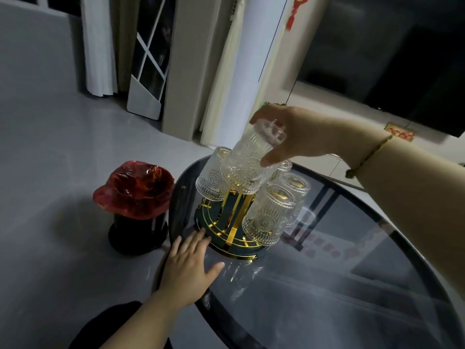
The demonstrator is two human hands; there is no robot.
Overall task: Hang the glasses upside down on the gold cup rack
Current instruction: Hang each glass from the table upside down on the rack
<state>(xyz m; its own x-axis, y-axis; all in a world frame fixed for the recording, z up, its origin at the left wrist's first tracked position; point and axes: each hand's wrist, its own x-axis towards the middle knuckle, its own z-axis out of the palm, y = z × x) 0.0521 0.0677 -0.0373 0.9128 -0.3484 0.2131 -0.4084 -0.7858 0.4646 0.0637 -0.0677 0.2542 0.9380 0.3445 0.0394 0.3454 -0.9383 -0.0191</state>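
We hold a glass (249, 157) upside down and tilted over the rack (231, 220), our right hand (299, 133) closed around its base end, thumb on the near side and fingers wrapped behind, so the open mouth points down toward the gold posts. The mouth sits just above the centre of the rack; whether it has caught a post yet we cannot tell, since the glass itself hides that spot. Our left hand (187, 265) lies flat and spread on the table (352, 285), fingertips touching the rack's dark rim, holding nothing, and we judge it is steadying the base. Other glasses already hang mouth down around the rack, one at the left (212, 176), one at the front right (268, 215) and more behind it. These glasses look thick and ribbed, so likely fairly heavy, rigid, and breakable; the embossed ribs should give good purchase, but smooth glass can slip in a loose grip. Holding by the base end seems right, as it leaves the mouth free to slide over a post. The main risk is knocking the neighbours, which stand very near, or tipping the rack on the glass tabletop.
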